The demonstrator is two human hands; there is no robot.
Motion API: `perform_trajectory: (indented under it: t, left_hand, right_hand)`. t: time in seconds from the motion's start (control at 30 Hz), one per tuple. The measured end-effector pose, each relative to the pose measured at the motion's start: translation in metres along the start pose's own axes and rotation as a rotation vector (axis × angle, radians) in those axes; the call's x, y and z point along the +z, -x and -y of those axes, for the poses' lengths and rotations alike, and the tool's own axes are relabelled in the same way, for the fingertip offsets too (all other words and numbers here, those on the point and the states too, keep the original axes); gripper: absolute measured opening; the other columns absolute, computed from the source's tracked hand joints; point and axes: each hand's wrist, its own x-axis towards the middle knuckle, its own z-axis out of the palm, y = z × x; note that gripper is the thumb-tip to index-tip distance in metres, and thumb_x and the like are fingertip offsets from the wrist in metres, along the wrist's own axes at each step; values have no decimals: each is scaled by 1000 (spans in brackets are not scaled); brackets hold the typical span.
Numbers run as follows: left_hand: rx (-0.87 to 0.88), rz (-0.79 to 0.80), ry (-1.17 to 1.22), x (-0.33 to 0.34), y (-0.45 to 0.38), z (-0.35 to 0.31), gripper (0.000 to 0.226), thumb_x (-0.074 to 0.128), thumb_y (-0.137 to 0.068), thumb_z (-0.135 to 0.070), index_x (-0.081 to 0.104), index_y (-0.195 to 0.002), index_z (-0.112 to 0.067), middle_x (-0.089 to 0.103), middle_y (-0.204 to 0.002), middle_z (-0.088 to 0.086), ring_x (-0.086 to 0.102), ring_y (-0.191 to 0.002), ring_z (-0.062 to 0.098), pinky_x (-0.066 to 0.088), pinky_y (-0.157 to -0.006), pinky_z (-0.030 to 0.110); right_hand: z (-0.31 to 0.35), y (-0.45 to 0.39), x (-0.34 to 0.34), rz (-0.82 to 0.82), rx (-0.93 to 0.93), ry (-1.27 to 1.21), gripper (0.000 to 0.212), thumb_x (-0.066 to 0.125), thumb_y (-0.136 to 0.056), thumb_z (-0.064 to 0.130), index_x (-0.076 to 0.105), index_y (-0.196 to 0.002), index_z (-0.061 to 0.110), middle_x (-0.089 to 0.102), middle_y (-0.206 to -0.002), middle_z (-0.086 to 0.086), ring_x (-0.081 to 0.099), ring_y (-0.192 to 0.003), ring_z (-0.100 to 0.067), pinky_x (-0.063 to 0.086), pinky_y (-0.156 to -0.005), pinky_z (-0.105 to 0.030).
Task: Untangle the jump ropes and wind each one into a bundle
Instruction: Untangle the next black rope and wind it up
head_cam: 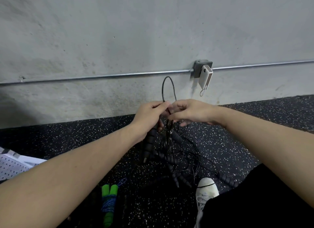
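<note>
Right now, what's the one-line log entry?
left hand: grips black rope | right hand: pinches loop | green-handled rope: bundled, floor

Black jump ropes (171, 153) over a black white-speckled floor (229, 142); a wound rope bundle (108, 204) is green-handled and blue.

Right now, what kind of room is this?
Likely a gym or a garage workout space. The floor is black speckled rubber matting, the wall is bare concrete with a surface-mounted metal conduit, and a wound green-handled jump rope lies on the floor.
</note>
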Motion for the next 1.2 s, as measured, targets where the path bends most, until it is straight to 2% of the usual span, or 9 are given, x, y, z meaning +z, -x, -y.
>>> perform_trajectory:
  t: [0.07,0.17,0.4,0.53,0.67,0.8,0.97,1.1,1.2]
  left_hand:
    - [16,1,11,1,2,-5,16,67,-98,-31,79,-92,-21,78,-88,-1,53,-43,14,47,-45,25]
    - [5,-22,48,1,2,-9,18,66,-99,-31,78,-93,-19,79,-90,2,52,-44,15,48,-46,25]
    - [-42,-82,249,0,2,-14,18,65,-99,-31,74,-99,-16,78,-88,5,50,-42,14,45,-43,22]
    - [-166,-177,378,-11,-5,-11,16,64,-100,-33,73,-98,-19,78,-84,5,51,-42,10,47,-43,22]
    - [-211,-298,401,-27,-14,-7,17,61,-102,-31,71,-95,-19,73,-75,3,51,-40,9,45,-41,20]
    - [-138,-297,474,-29,-16,-20,16,64,-100,-32,72,-94,-20,74,-78,5,51,-42,9,45,-43,21]
    - [-61,-209,462,-17,-11,-28,15,66,-98,-34,74,-93,-23,74,-75,3,50,-45,10,44,-44,21]
    - [-31,-168,435,-16,-7,-30,17,67,-96,-40,74,-102,-26,77,-86,4,51,-46,12,46,-47,23]
    - [-29,-64,194,-19,-5,-20,33,64,-95,-52,64,-121,-32,79,-102,-3,54,-47,15,48,-50,27]
  right_hand:
    - [2,1,1,-34,-21,79,15,78,-86,33,75,-95,22,74,-92,0,63,-79,-9,55,-84,-31]
    - [6,2,-2,-73,2,200,25,77,-84,42,77,-83,17,67,-72,0,53,-63,-11,47,-70,-29]
    - [14,7,-9,224,112,505,16,69,-91,34,71,-78,25,77,-85,9,70,-77,-9,40,-82,-25]
    - [17,10,-8,85,-110,430,30,64,-96,37,71,-71,23,60,-53,16,42,-49,-9,36,-57,-19]
    - [19,16,-13,8,-232,316,30,58,-100,40,71,-78,24,70,-69,-1,46,-56,-19,40,-63,-27]
    - [20,14,-12,24,-126,300,51,33,-107,46,60,-86,9,59,-52,-6,72,-66,-25,45,-77,-22]
    - [23,8,-3,76,-44,74,23,51,-104,35,60,-123,25,71,-69,-12,72,-63,-24,63,-73,-36]
    - [26,5,-1,21,-76,62,18,61,-99,30,73,-110,22,73,-76,-3,70,-59,-19,62,-63,-30]
    - [22,-2,-2,-159,-120,38,12,62,-99,26,73,-99,20,73,-82,5,68,-62,-14,61,-61,-32]
